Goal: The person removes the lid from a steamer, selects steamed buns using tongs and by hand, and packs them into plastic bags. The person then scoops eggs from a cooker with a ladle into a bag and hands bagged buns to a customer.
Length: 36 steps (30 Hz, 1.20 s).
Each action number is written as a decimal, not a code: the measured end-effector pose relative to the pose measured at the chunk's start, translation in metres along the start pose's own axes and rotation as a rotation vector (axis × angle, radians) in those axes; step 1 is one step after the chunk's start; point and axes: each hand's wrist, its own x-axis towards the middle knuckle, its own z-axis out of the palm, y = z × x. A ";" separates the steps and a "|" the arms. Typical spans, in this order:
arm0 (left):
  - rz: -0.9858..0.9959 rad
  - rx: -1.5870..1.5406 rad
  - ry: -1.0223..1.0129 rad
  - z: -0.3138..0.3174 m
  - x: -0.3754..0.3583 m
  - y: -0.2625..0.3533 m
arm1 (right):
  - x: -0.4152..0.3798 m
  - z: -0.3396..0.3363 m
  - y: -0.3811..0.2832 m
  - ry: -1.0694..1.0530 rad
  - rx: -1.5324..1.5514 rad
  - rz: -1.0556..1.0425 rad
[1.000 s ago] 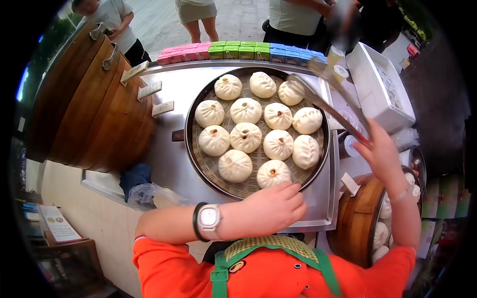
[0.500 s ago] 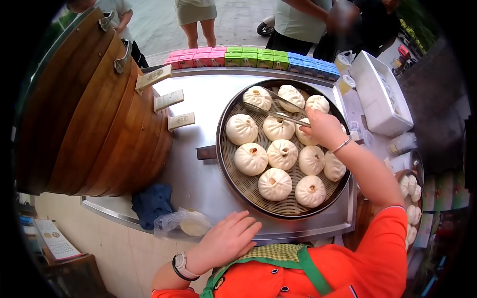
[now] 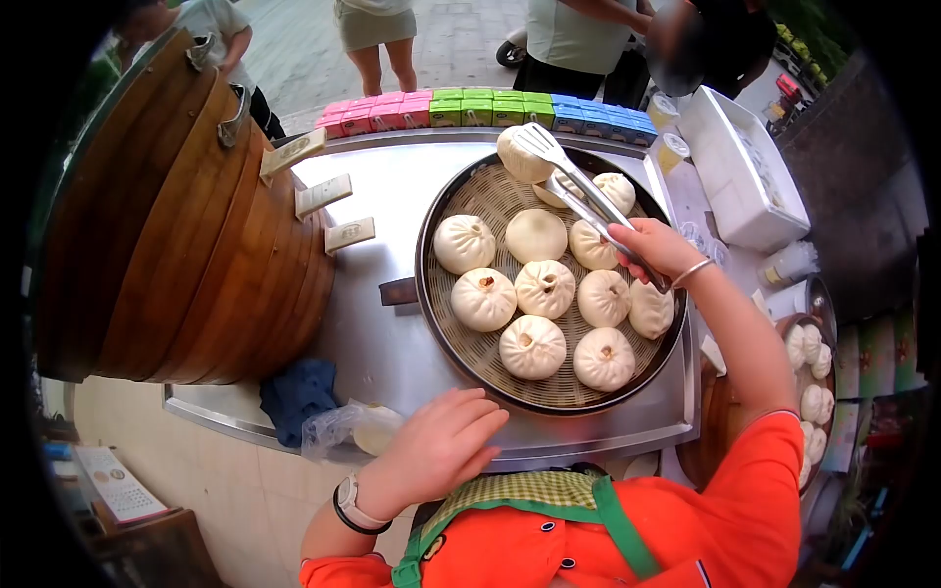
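Note:
My right hand (image 3: 659, 251) is closed around metal tongs (image 3: 588, 196) over the right part of a round steamer tray (image 3: 469, 368). At the tray's far edge the tongs' tips hold a steamed bun (image 3: 522, 157), lifted and tilted. Several pleated buns lie on the woven base, among them one with a smooth top (image 3: 536, 236) near the middle. Part of one bun is hidden behind the tongs. My left hand (image 3: 441, 446) hovers by the counter's near edge, fingers extended and holding nothing, beside a clear plastic bag (image 3: 333, 431).
Tall stacked wooden steamers (image 3: 186, 235) with protruding tags stand at the left. Small coloured boxes (image 3: 478, 110) line the far edge. A white foam box (image 3: 750, 176) and another bun tray (image 3: 806, 392) are at the right. A blue cloth (image 3: 297, 400) lies near left. People stand beyond the counter.
The tongs have swung up and a bun from the far left of the tray is now raised at the far rim. A middle bun now shows a smooth top.

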 end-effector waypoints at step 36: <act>-0.359 0.239 0.661 0.067 0.018 -0.034 | -0.096 0.066 0.072 0.291 -1.035 -0.758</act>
